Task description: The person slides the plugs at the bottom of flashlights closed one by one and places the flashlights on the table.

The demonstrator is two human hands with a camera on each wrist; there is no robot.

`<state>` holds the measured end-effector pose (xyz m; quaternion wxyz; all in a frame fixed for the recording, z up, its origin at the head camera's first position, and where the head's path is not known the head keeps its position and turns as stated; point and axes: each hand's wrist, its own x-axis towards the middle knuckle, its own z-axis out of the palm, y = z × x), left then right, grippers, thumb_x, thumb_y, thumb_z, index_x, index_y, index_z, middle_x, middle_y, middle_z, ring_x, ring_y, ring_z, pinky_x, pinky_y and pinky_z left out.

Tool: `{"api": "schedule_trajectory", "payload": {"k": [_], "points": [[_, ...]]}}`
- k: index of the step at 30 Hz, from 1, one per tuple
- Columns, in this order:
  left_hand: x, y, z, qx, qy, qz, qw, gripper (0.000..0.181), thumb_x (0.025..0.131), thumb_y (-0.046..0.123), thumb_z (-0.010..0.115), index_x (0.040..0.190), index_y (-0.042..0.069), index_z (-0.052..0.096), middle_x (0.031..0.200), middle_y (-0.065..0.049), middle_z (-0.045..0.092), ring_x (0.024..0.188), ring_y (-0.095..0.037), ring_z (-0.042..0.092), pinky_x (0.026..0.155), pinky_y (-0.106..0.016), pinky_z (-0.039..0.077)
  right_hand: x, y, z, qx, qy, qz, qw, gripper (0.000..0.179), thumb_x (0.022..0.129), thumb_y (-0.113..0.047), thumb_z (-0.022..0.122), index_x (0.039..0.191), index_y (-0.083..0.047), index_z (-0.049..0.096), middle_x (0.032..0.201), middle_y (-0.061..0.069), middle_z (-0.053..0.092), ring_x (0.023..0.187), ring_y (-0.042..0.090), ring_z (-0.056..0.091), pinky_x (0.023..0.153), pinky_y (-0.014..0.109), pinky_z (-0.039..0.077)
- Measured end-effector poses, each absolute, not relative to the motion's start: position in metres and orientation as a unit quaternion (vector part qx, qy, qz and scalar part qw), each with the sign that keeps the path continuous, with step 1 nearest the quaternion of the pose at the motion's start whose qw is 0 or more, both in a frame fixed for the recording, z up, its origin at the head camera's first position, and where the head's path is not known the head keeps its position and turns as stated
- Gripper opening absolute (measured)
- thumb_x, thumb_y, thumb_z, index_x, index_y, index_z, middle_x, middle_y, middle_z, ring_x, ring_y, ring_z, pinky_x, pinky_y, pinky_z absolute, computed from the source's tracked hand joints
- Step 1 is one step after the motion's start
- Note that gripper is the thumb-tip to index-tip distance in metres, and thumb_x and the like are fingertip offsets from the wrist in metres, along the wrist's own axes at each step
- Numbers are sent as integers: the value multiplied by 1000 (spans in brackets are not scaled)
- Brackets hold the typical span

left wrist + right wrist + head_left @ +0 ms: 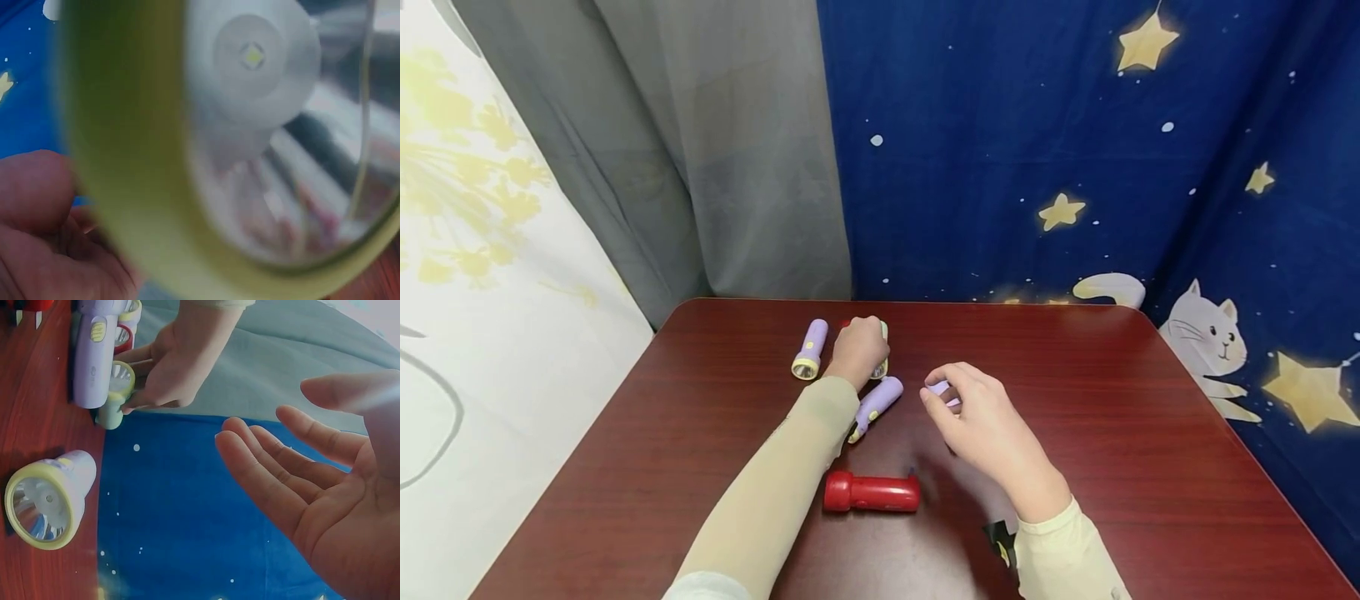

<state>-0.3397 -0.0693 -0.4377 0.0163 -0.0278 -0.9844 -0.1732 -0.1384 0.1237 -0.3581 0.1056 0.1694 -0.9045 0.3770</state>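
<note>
A pale green flashlight (110,415) with a yellow rim is at the far part of the table, left of centre, its lens toward the near side. The person's left hand (859,346) grips it, fingers and thumb closed about its body. Just left of that hand, a red-rimmed flashlight (129,339) shows in part; farther left lies a lilac flashlight (813,340).

Nearer, a second lilac flashlight (882,398) lies aslant, its head partly behind the left forearm. The right hand (981,412) hangs with thumb and fingers apart, holding nothing, near a third lilac flashlight (78,472). At the near side a red flashlight (883,493) lies crosswise on the dark red table (1112,375). Beyond the far edge hang a grey curtain (760,150) and a blue curtain (962,208) with stars.

The left wrist view is mostly filled by a blurred yellow-rimmed lens; which flashlight it belongs to is hard to say.
</note>
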Motion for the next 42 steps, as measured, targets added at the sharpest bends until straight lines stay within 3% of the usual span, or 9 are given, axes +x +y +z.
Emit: {"api": "schedule_trajectory", "payload": {"k": [4,9,12,20,25,30,36,39,42], "points": [[-354,-69,-454,-43,-984,-171,5,9,90,19,73,88,10,75,84,-9,74,77,-28,72,69,-45,60,-139,125,-358,171,-907,374,93,9,102,-20,67,108,-15,73,104,-1,73,88,10,72,84,34,64],[-311,-56,-409,-26,-986,-159,-38,11,92,15,72,96,5,74,91,-14,74,76,-28,70,72,-44,61,-139,124,-359,181,-908,370,79,10,102,-20,67,107,-13,72,105,0,75,88,11,74,83,35,64],[-292,-53,-400,-37,-989,-143,-12,11,95,16,68,90,7,72,89,-13,73,76,-28,70,71,-43,60,-138,124,-359,182,-908,370,77,11,101,-20,67,107,-13,73,105,1,75,87,9,73,83,34,64],[-240,-43,-388,-91,-994,-61,28,28,100,34,70,112,10,77,113,-13,74,104,-30,67,78,-52,65,-138,126,-361,180,-907,375,68,14,102,-20,67,111,-11,73,105,1,75,88,8,72,83,33,64],[-212,-42,-382,-144,-988,-30,-41,22,97,35,75,103,15,80,98,-8,78,84,-24,72,73,-48,64,-139,126,-362,184,-906,376,65,12,102,-20,67,109,-12,72,106,0,75,88,7,72,83,30,63],[-200,-50,-380,-188,-979,-6,-76,6,95,23,77,93,18,75,94,-7,75,81,-20,67,73,-43,62,-140,124,-363,184,-905,377,64,11,102,-19,67,109,-12,72,106,1,76,88,9,72,83,32,63],[-200,-59,-375,-214,-970,-38,-105,11,95,20,76,90,15,68,90,-8,72,78,-21,64,73,-39,57,-142,122,-366,187,-907,371,64,11,102,-19,68,108,-12,72,106,2,76,87,9,73,81,30,63],[-207,-63,-372,-195,-975,-26,-100,19,98,27,73,109,12,76,109,-12,73,98,-24,66,83,-44,60,-143,121,-368,192,-906,373,62,6,102,-18,68,105,-14,71,105,0,75,87,10,74,81,32,64],[-220,-68,-375,-171,-979,1,-106,40,102,36,67,138,17,70,146,-16,62,131,-31,59,102,-53,58,-144,119,-369,199,-904,374,62,3,102,-17,67,102,-16,70,104,0,75,86,11,74,82,37,65]]}}
